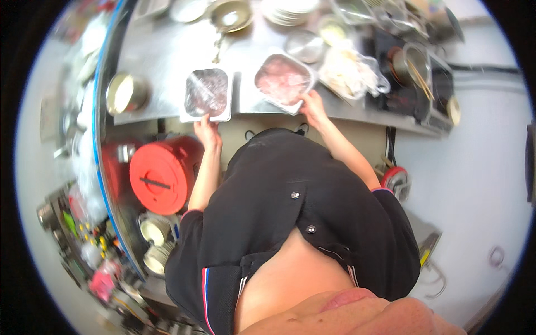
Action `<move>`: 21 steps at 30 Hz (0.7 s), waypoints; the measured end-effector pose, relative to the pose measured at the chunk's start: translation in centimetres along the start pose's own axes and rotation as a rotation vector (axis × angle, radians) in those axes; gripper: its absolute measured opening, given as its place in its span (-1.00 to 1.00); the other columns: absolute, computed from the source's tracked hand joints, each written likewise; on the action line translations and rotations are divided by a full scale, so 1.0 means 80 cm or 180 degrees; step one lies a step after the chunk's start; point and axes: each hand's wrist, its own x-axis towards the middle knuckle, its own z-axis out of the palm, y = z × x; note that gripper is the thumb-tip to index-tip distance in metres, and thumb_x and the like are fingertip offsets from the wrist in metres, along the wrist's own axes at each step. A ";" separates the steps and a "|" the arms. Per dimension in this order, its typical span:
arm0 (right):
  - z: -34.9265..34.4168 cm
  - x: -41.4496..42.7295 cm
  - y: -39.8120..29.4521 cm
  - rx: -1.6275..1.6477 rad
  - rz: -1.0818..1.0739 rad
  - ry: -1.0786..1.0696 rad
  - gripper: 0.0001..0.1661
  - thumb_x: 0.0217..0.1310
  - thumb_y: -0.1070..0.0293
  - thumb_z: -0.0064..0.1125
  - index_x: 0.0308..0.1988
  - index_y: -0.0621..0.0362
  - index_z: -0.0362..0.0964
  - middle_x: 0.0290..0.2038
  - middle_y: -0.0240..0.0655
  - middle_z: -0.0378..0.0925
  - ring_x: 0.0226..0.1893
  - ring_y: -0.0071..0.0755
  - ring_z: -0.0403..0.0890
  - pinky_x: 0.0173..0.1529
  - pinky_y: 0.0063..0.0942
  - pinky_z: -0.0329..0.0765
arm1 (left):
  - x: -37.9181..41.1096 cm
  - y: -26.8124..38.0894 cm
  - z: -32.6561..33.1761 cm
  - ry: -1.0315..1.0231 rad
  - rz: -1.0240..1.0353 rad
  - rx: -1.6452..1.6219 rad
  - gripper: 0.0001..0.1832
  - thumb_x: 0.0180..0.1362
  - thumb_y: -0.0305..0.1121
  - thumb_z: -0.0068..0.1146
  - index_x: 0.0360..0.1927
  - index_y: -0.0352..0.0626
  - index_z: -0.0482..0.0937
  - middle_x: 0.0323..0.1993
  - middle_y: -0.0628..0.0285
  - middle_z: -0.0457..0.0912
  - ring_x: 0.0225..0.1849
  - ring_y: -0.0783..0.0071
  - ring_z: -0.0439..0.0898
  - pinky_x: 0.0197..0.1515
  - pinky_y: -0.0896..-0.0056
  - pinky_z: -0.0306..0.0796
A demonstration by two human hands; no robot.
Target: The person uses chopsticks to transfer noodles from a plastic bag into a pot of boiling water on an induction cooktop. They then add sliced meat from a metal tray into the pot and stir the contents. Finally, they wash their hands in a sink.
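In my left hand is the near rim of a rectangular metal pan. Dark red meat, partly under crinkled clear film, fills this pan. The pan's near edge reaches the front edge of the steel counter. My right hand grips the near right corner of a second metal pan, turned at an angle. Pale pink meat lies in it, seemingly under film too. My right thumb is at the rim; the fingers below are partly hidden.
Left on the counter stands a metal pot. A round metal bowl and a clear plastic bag of pale food lie beyond the right pan. Farther right, a pot with chopsticks sits on a stove. Below is a red lidded bin.
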 end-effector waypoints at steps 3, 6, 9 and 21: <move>-0.002 0.010 0.006 0.0143 -0.0060 0.0262 -0.70 0.06 0.51 0.04 -0.15 0.28 0.26 -0.37 -0.22 0.50 -0.46 -0.35 0.60 -0.44 -0.47 0.58 | -0.007 -0.010 0.013 -0.0120 -0.0097 -0.0095 -0.77 0.11 -0.46 0.05 -0.15 -0.11 0.35 -0.30 0.35 0.48 -0.35 0.53 0.46 -0.35 0.44 0.31; -0.004 0.026 0.009 0.0226 -0.0168 0.0269 -0.76 0.08 0.49 0.07 -0.21 0.24 0.25 -0.47 -0.29 0.46 -0.49 -0.39 0.59 -0.46 -0.46 0.56 | 0.005 -0.021 0.020 -0.0290 -0.0112 -0.0030 -0.77 0.10 -0.47 0.06 -0.18 -0.11 0.33 -0.32 0.32 0.47 -0.39 0.53 0.44 -0.38 0.43 0.32; -0.005 0.024 -0.005 0.0347 -0.0090 0.0248 -0.74 0.10 0.45 0.12 -0.21 0.22 0.25 -0.40 -0.31 0.45 -0.54 -0.46 0.53 -0.46 -0.47 0.56 | 0.008 -0.018 0.028 -0.0281 -0.0080 0.0091 -0.83 0.12 -0.46 0.05 -0.23 -0.12 0.36 -0.35 0.33 0.47 -0.40 0.54 0.43 -0.39 0.46 0.33; -0.125 -0.095 -0.048 -0.0494 -0.0033 0.0351 -0.65 0.25 0.31 0.08 -0.04 0.27 0.29 -0.22 -0.22 0.47 -0.33 -0.46 0.55 -0.31 -0.53 0.57 | -0.065 -0.025 0.047 -0.1067 -0.2015 0.0641 -0.54 0.17 -0.10 0.13 -0.02 -0.19 0.30 -0.32 0.19 0.47 -0.25 0.34 0.49 -0.16 0.37 0.42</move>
